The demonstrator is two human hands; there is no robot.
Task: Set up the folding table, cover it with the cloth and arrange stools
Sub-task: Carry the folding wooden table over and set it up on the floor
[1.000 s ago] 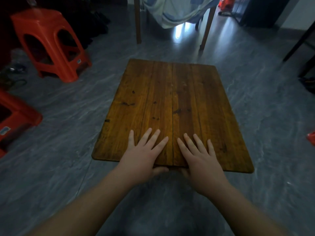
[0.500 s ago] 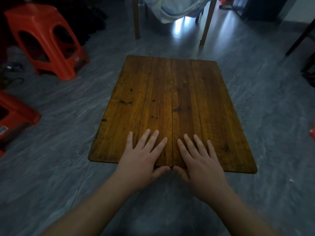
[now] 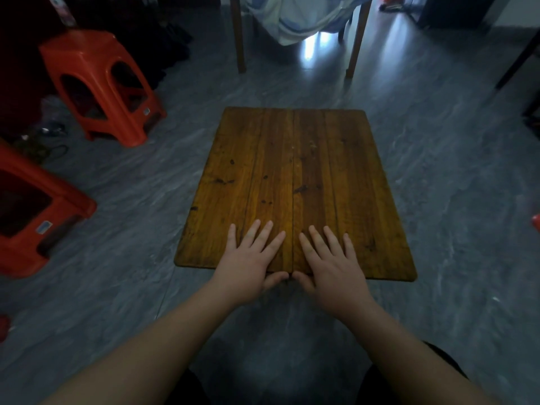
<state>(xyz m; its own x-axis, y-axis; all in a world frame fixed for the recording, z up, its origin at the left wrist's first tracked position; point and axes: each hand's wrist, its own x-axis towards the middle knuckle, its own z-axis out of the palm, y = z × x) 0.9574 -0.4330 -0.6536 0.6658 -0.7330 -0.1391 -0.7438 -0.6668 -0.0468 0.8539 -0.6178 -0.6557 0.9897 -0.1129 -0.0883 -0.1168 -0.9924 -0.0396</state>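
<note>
Head camera: your left hand and right hand lie flat and open, fingers spread, on the near edge of the wooden table, thumbs hooked under its rim. The table stands on the grey floor. Two orange stools stand at left; a cloth hangs from another table beyond.

Bare forearms, no sleeves; dark clothing below.

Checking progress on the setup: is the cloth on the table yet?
No: the table top is bare wood under both hands, left and right.
</note>
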